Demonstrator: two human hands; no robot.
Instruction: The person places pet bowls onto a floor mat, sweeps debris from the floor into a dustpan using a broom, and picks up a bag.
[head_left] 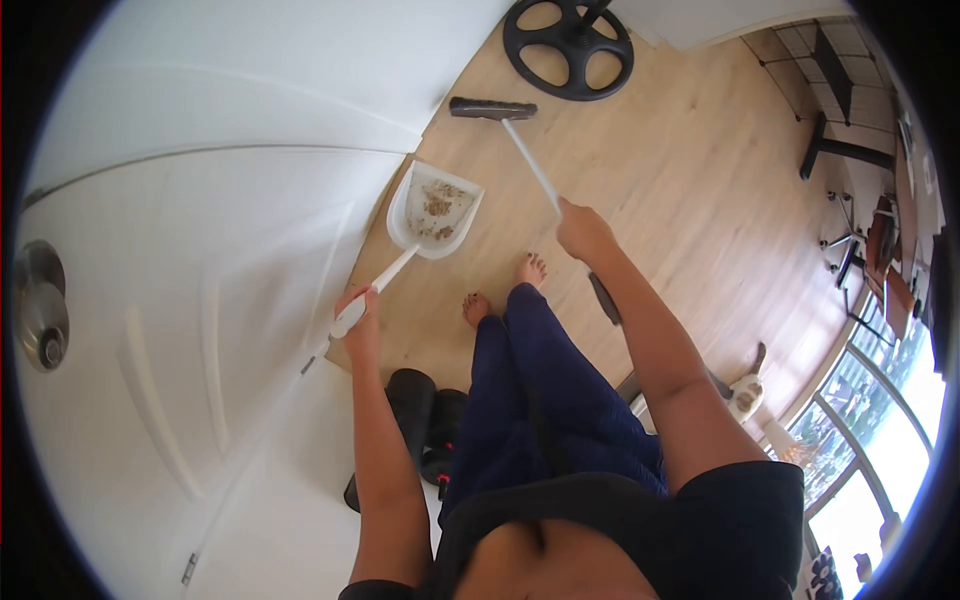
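Note:
My left hand is closed round the handle of a white dustpan. The dustpan rests by the foot of the white door, with brown debris scattered in its pan. My right hand grips the pale stick of a broom; the dark end of its handle sticks out below my forearm. At the far end, the dark broom head is on the wooden floor, beyond the dustpan and apart from it.
A black round base stands past the broom head. At left is a white door with a metal knob. Black cylindrical objects lie near my legs. A cat is at right, by the windows; chairs and a wire rack stand farther off.

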